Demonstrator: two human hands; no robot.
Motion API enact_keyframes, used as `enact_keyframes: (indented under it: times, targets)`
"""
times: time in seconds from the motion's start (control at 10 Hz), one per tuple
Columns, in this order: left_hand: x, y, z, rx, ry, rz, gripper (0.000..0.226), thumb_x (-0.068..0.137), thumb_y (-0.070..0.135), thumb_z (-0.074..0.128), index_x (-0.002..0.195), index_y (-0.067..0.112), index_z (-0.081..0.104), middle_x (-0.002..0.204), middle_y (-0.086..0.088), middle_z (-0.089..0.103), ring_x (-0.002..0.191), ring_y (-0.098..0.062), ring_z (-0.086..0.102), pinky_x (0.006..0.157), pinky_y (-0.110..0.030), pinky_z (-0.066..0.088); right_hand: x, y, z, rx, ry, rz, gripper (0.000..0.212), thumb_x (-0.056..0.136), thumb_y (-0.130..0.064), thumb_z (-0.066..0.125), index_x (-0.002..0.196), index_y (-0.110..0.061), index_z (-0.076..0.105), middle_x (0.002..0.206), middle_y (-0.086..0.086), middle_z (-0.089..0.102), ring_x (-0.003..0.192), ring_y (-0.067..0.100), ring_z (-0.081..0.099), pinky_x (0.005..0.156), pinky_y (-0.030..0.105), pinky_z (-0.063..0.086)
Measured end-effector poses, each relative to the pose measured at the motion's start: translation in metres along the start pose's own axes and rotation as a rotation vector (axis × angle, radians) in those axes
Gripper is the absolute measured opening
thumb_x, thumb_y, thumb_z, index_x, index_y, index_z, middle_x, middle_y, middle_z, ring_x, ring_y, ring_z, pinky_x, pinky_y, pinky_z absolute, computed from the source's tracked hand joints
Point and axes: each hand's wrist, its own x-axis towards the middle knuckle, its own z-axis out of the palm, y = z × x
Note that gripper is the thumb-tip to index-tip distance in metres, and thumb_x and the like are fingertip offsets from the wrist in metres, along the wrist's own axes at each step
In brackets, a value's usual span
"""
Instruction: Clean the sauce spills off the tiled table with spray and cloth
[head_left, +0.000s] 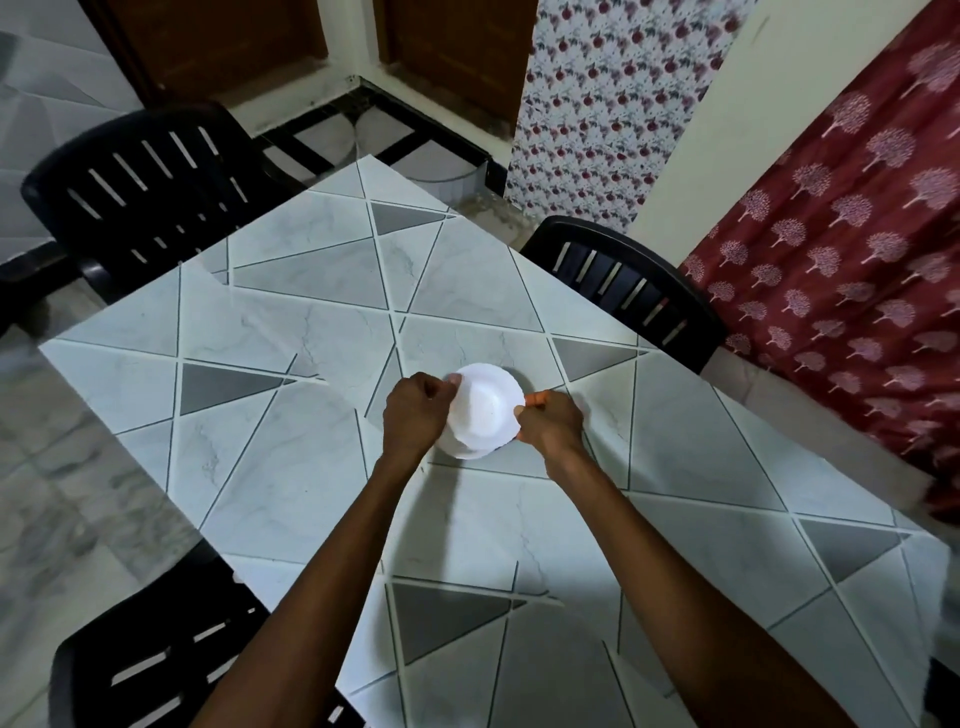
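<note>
Over the middle of the tiled table (322, 322) both my hands hold a small stack of white plates or bowls (485, 408). My left hand (415, 413) grips the stack's left rim with curled fingers. My right hand (553, 423) pinches the right rim, and a small orange thing (537, 398) shows at its fingers. I cannot tell what the orange thing is. No spray bottle, cloth or sauce spill shows in this view.
Three black slatted plastic chairs stand around the table: one at the far left (150, 182), one at the far right (628, 286), one at the near left (156, 654). A red patterned curtain (852, 270) hangs at the right.
</note>
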Motion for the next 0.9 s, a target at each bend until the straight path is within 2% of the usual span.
enact_keyframes:
  times: [0.1, 0.2, 0.3, 0.4, 0.5, 0.6, 0.7, 0.8, 0.9]
  targets:
    - [-0.006, -0.005, -0.005, -0.071, 0.020, 0.015, 0.049, 0.101, 0.047, 0.043, 0.093, 0.007, 0.069, 0.090, -0.008, 0.068, 0.087, -0.024, 0.061, 0.073, -0.032, 0.042, -0.011, 0.009, -0.029, 0.091, 0.047, 0.014, 0.017, 0.087, -0.003, 0.065, 0.079, -0.018, 0.064, 0.096, 0.010, 0.069, 0.086, 0.025, 0.068, 0.068, 0.034, 0.060]
    - [-0.009, -0.021, -0.006, 0.026, -0.004, -0.029, 0.038, 0.092, 0.046, 0.053, 0.102, 0.012, 0.066, 0.098, -0.013, 0.066, 0.091, -0.029, 0.064, 0.075, -0.034, 0.047, -0.021, 0.035, -0.054, 0.072, 0.100, 0.070, 0.011, 0.086, -0.004, 0.068, 0.081, -0.013, 0.064, 0.092, 0.012, 0.068, 0.078, 0.026, 0.067, 0.064, 0.033, 0.059]
    - [-0.012, -0.034, -0.005, 0.125, -0.084, -0.094, 0.046, 0.078, 0.043, 0.058, 0.112, 0.012, 0.059, 0.099, -0.018, 0.066, 0.091, -0.034, 0.066, 0.081, -0.041, 0.053, -0.029, 0.063, -0.065, 0.009, 0.109, 0.124, 0.016, 0.086, -0.002, 0.068, 0.076, -0.014, 0.063, 0.090, 0.013, 0.069, 0.074, 0.027, 0.066, 0.069, 0.039, 0.062]
    - [-0.017, -0.035, -0.003, 0.071, -0.101, -0.154, 0.036, 0.078, 0.027, 0.063, 0.111, 0.014, 0.059, 0.098, -0.013, 0.070, 0.090, -0.032, 0.067, 0.081, -0.044, 0.056, -0.033, 0.076, -0.065, -0.040, 0.117, 0.137, 0.020, 0.085, -0.001, 0.069, 0.073, -0.017, 0.063, 0.090, 0.011, 0.069, 0.078, 0.029, 0.068, 0.069, 0.041, 0.063]
    - [-0.019, -0.035, 0.000, 0.004, -0.075, -0.180, 0.027, 0.073, 0.022, 0.060, 0.100, 0.017, 0.062, 0.092, -0.009, 0.071, 0.080, -0.030, 0.070, 0.074, -0.045, 0.059, -0.035, 0.080, -0.060, -0.055, 0.128, 0.153, 0.024, 0.085, 0.000, 0.069, 0.071, -0.018, 0.062, 0.087, 0.008, 0.068, 0.071, 0.024, 0.066, 0.071, 0.044, 0.063]
    - [-0.016, -0.041, 0.003, -0.028, -0.064, -0.203, 0.031, 0.061, 0.029, 0.051, 0.089, 0.021, 0.063, 0.083, -0.008, 0.073, 0.074, -0.028, 0.072, 0.072, -0.046, 0.060, -0.035, 0.083, -0.057, -0.044, 0.146, 0.145, 0.023, 0.085, 0.001, 0.070, 0.073, -0.017, 0.064, 0.084, 0.005, 0.066, 0.066, 0.016, 0.063, 0.070, 0.043, 0.063]
    - [-0.020, -0.036, 0.003, -0.044, -0.062, -0.230, 0.032, 0.068, 0.035, 0.055, 0.094, 0.020, 0.064, 0.091, -0.008, 0.073, 0.085, -0.030, 0.071, 0.080, -0.045, 0.058, -0.037, 0.086, -0.057, 0.000, 0.148, 0.140, 0.015, 0.084, -0.001, 0.072, 0.081, -0.014, 0.067, 0.091, 0.007, 0.069, 0.076, 0.022, 0.066, 0.069, 0.040, 0.063]
    - [-0.033, -0.029, 0.000, 0.041, 0.002, -0.172, 0.033, 0.089, 0.032, 0.061, 0.112, 0.009, 0.062, 0.104, -0.009, 0.069, 0.100, -0.030, 0.064, 0.081, -0.033, 0.049, -0.040, 0.090, -0.059, 0.022, 0.153, 0.125, 0.013, 0.086, -0.007, 0.070, 0.081, -0.019, 0.068, 0.089, 0.004, 0.071, 0.075, 0.024, 0.068, 0.079, 0.044, 0.062]
    - [-0.050, -0.029, -0.005, 0.029, 0.062, -0.150, 0.026, 0.093, 0.034, 0.059, 0.106, 0.012, 0.061, 0.094, -0.005, 0.069, 0.093, -0.027, 0.064, 0.073, -0.031, 0.045, -0.048, 0.092, -0.067, -0.105, 0.187, 0.047, 0.009, 0.089, -0.012, 0.064, 0.089, -0.019, 0.070, 0.093, 0.001, 0.071, 0.089, 0.026, 0.067, 0.087, 0.036, 0.056]
